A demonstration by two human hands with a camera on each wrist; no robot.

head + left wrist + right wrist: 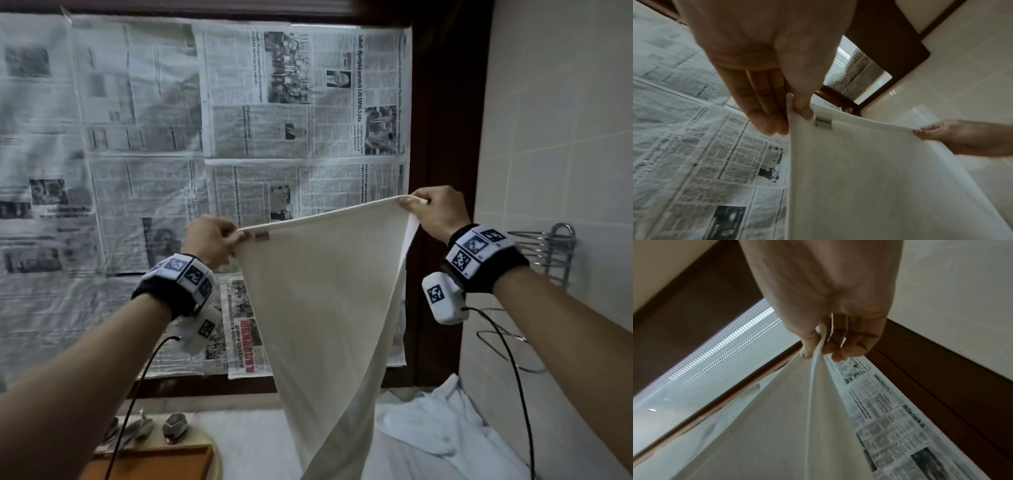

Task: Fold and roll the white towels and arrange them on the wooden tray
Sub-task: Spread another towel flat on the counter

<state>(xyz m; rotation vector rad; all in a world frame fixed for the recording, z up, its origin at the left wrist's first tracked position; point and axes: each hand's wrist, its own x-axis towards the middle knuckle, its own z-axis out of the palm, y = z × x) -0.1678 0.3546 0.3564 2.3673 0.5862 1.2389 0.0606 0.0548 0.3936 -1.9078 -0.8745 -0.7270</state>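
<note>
The head view looks forward and slightly down from behind both raised forearms, facing a newspaper-covered window (205, 137). Each wrist view sits very close under its own palm, looking along the fingers and upward. All three views share the white towel (322, 301) and the newspaper; the left wrist view also catches the right hand (962, 138).
</note>
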